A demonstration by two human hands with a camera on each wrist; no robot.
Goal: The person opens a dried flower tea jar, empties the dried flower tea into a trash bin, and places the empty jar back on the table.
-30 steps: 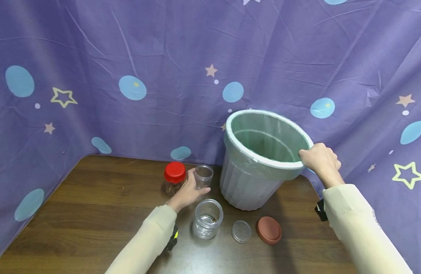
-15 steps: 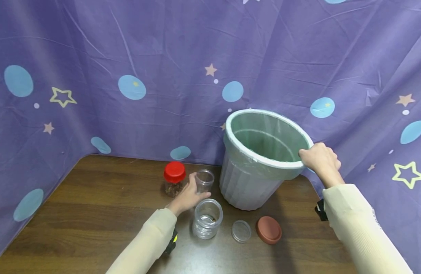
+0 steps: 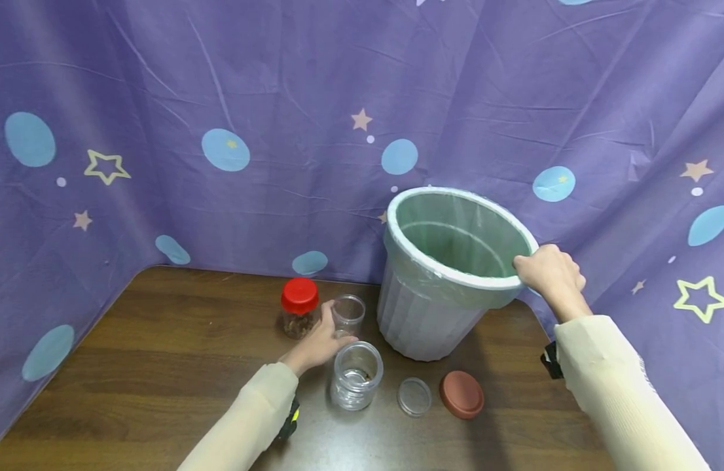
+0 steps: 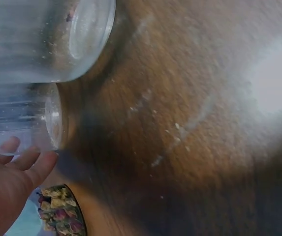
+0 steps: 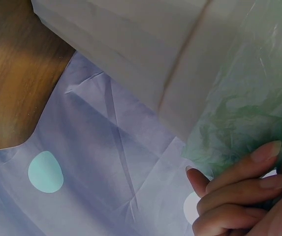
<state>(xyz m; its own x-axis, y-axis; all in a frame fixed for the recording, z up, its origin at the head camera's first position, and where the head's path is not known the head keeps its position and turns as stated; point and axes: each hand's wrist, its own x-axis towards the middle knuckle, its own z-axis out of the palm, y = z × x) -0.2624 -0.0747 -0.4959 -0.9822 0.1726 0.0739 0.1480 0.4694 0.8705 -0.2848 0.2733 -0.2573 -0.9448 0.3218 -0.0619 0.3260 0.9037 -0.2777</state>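
Observation:
With its thumb and fingers on either side, my left hand (image 3: pixel 317 340) holds a small clear jar (image 3: pixel 348 317) upright near the back of the table; in the left wrist view its fingers (image 4: pixel 45 167) lie along the jar's wall. A wider open clear jar (image 3: pixel 353 392) stands just in front, with a few dark bits inside. Close to the fingers on the left is a red-lidded jar (image 3: pixel 300 297) of dried flower buds (image 4: pixel 62 211). My right hand (image 3: pixel 553 275) grips the rim of a grey trash can (image 3: pixel 421 314) with a green inside and a clear liner.
A clear round lid (image 3: pixel 415 397) and a reddish-brown lid (image 3: pixel 462 394) lie on the wooden table (image 3: pixel 162 379), in front of the trash can. A purple curtain (image 3: pixel 279 216) hangs close behind the table and along its sides.
My left hand and the small clear jar have come down and slightly toward me, then a little left. The right hand and the trash can keep their place.

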